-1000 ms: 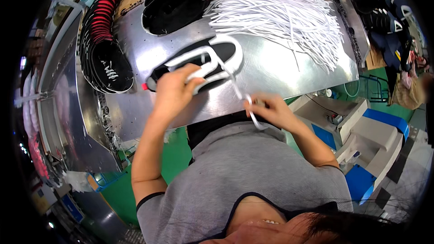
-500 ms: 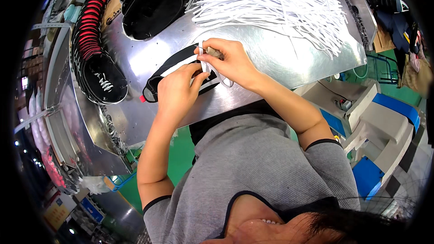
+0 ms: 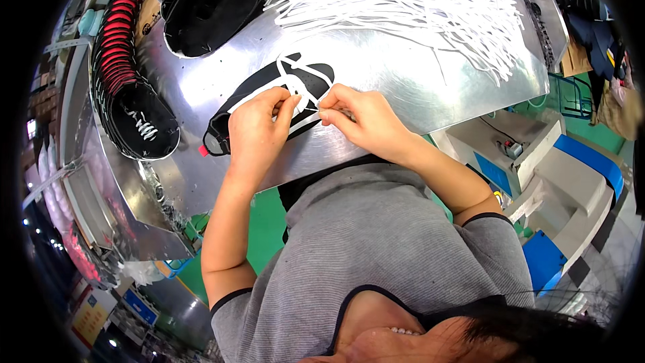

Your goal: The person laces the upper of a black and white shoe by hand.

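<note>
A black shoe upper [image 3: 316, 79] with a white eyelet strip and a red heel tab lies slanted on the metal table before me. A white shoelace [image 3: 281, 66] runs in a loose loop over its toe end. My left hand [image 3: 259, 124] rests on the near side of the upper, thumb and forefinger pinched at the white strip. At the toe end, my right hand [image 3: 366, 117] is closed, its fingertips pinching the lace. Any small tool within the right fingers is hidden.
A large bundle of white shoelaces [image 3: 396, 0] spreads across the back of the metal table [image 3: 403, 81]. Nested black-and-red uppers [image 3: 114, 60] curve along the left edge, with more uppers [image 3: 208, 17] at the back left. A pale machine with blue panels [image 3: 544, 262] stands right.
My right hand has moved down and right, from above the upper to its near toe side. The lace now forms an open loop over the toe. The wooden-looking tool handle no longer shows.
</note>
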Demonstrator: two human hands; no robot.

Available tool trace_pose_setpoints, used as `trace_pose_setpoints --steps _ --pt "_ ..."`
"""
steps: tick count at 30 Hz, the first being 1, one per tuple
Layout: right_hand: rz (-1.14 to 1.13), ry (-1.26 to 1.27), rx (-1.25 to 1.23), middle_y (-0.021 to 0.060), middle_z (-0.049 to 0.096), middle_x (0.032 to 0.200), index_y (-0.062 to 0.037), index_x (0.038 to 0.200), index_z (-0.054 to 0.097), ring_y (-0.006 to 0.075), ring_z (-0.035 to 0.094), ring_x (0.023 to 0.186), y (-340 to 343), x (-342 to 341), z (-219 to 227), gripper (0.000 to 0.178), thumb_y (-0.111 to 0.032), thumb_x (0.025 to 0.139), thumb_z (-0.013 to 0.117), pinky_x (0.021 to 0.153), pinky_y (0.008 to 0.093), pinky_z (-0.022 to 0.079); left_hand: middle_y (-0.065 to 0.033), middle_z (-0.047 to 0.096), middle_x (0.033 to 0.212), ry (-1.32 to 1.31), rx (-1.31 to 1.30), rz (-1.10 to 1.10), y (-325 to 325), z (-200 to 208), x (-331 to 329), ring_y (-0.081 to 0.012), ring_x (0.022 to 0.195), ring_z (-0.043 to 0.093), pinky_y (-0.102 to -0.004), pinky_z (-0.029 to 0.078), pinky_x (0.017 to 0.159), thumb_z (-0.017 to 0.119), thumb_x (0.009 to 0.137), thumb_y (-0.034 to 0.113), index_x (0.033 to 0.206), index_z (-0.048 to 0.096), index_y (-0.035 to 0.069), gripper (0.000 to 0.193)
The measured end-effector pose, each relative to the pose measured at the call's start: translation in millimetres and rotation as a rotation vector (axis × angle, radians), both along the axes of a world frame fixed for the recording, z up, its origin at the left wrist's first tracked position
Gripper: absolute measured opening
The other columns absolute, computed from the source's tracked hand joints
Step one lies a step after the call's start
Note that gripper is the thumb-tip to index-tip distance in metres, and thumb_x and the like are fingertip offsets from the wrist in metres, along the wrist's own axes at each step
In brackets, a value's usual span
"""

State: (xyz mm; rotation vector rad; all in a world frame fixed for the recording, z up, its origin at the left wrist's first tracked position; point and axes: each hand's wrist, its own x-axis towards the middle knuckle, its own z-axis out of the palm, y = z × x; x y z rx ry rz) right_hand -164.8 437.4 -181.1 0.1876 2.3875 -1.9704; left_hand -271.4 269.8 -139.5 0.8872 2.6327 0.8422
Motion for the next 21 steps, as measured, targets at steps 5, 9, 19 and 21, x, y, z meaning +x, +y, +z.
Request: trace_pose_setpoints --steps 5,9,19,21 --pt "0.004 -0.010 0.147 0.0124 0.069 0.077 -0.0001 0.095 0.057 0.0240 0.068 0.069 -3.1 -5.5 0.1 0.014 -0.013 0.094 0.062 0.064 0.0322 0.051 -0.0124 0.066 0.073 -0.175 -0.004 -0.021 -1.6 3.3 -3.5 -0.0277 0.063 0.065 -0.0348 0.049 0.060 0.071 0.084 0.013 0.085 0.067 0.000 0.014" --pt "-0.001 0.009 0.384 0.0166 0.066 0.076 -0.0013 0.096 0.052 0.0366 0.064 0.067 -19.7 -10.0 -0.2 0.015 -0.014 0.093 0.061 0.061 0.0410 0.050 -0.0134 0.067 0.083 -0.234 0.129 -0.093 -9.1 -0.9 5.6 -0.0295 0.071 0.066 -0.0351 0.051 0.065 0.070 0.080 0.003 0.094 0.066 -0.001 0.016" --pt "0.136 -0.197 0.108 0.0084 0.068 0.078 -0.0065 0.100 0.065 0.0171 0.063 0.070 31.1 17.8 31.3 0.017 -0.022 0.092 0.065 0.067 0.0319 0.049 -0.0101 0.065 0.081 0.353 0.055 -0.305 -53.6 -2.9 27.2 -0.0268 0.072 0.064 -0.0373 0.050 0.062 0.069 0.077 0.001 0.097 0.065 0.004 0.021" --pt "-0.052 -0.108 -0.008 0.0033 0.067 0.084 -0.0048 0.106 0.061 0.0119 0.061 0.076 55.8 17.5 21.7 0.024 -0.022 0.091 0.068 0.068 0.0291 0.049 -0.0096 0.067 0.084 0.397 0.151 -0.402 -58.7 -7.1 29.2 -0.0254 0.073 0.066 -0.0356 0.052 0.064 0.070 0.077 0.002 0.096 0.065 0.004 0.021"
